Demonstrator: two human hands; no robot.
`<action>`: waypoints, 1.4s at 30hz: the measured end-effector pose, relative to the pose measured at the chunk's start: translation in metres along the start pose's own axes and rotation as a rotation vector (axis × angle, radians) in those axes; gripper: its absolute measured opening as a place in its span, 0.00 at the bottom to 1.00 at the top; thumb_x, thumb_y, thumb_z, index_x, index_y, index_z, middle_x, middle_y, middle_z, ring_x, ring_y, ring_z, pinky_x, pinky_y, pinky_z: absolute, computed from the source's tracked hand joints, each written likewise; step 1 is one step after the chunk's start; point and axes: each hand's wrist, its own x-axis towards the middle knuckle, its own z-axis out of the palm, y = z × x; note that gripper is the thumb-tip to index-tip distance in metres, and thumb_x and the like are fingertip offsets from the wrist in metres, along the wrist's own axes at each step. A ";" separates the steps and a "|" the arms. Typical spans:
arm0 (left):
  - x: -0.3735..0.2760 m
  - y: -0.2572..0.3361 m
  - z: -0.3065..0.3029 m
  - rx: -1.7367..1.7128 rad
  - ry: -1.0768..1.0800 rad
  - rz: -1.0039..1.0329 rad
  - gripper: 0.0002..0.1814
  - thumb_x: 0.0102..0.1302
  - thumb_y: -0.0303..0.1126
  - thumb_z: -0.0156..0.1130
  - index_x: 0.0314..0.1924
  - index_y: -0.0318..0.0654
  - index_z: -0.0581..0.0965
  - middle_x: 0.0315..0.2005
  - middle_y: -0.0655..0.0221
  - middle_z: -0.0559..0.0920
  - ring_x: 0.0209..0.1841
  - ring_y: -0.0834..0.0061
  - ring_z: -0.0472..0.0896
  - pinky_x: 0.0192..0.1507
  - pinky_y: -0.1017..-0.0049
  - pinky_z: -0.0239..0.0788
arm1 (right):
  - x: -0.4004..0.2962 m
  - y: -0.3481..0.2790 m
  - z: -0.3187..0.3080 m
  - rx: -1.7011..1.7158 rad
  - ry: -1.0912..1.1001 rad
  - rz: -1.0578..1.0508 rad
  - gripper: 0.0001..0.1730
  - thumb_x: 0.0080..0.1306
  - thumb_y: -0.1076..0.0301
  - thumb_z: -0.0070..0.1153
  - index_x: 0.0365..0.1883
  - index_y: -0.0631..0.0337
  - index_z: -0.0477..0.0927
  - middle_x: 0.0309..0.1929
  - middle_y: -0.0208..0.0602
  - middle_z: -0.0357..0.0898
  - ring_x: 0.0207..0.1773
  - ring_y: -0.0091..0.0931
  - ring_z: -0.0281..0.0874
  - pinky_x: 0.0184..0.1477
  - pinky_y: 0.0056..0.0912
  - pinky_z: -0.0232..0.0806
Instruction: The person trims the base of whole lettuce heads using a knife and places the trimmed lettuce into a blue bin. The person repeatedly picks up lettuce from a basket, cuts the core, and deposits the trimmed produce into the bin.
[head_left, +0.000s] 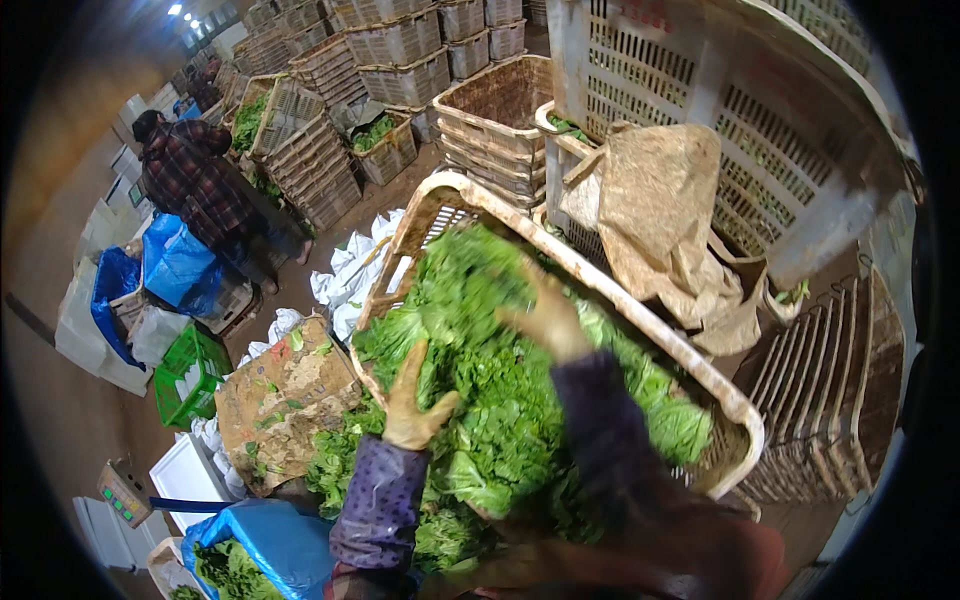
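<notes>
Both of my hands wear pale gloves and are over a large plastic crate (600, 277) with dirty rims, filled with leafy green lettuce (510, 405). My left hand (414, 409), thumb and fingers spread, rests against the leaves at the crate's near left side. Farther in, my right hand (547, 315) is blurred, its fingers apart beside a blurred bunch of greens; whether it grips any leaves is unclear. More lettuce lies below the crate's near edge, around my sleeves.
A stained board or sack (281, 397) and white bags (360, 262) lie left of the crate. Stacked crates (491, 135) stand beyond, others (825, 390) at right. A person (199, 180) in plaid bends at upper left near a green crate (191, 375). A blue-lined container (277, 540) holds greens at lower left.
</notes>
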 end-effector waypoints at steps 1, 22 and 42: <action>0.009 -0.008 0.019 0.051 0.019 0.026 0.56 0.52 0.35 0.75 0.76 0.43 0.51 0.73 0.50 0.55 0.75 0.54 0.54 0.74 0.59 0.48 | -0.023 -0.016 0.004 -0.042 -0.081 -0.066 0.55 0.55 0.40 0.66 0.75 0.51 0.55 0.75 0.61 0.47 0.70 0.46 0.64 0.65 0.44 0.65; -0.149 -0.053 -0.044 -0.538 0.140 -0.063 0.37 0.69 0.47 0.54 0.71 0.32 0.58 0.66 0.55 0.67 0.66 0.62 0.67 0.63 0.64 0.66 | -0.145 -0.103 0.075 0.533 -0.430 -0.320 0.31 0.62 0.63 0.66 0.61 0.64 0.73 0.58 0.45 0.76 0.60 0.34 0.74 0.63 0.33 0.64; -0.449 0.051 -0.076 -1.621 0.241 -0.459 0.29 0.74 0.34 0.52 0.71 0.36 0.59 0.67 0.61 0.66 0.66 0.66 0.69 0.65 0.65 0.66 | -0.241 -0.114 0.201 -0.933 -0.579 -0.808 0.10 0.68 0.72 0.48 0.46 0.59 0.77 0.21 0.29 0.75 0.17 0.28 0.70 0.20 0.31 0.69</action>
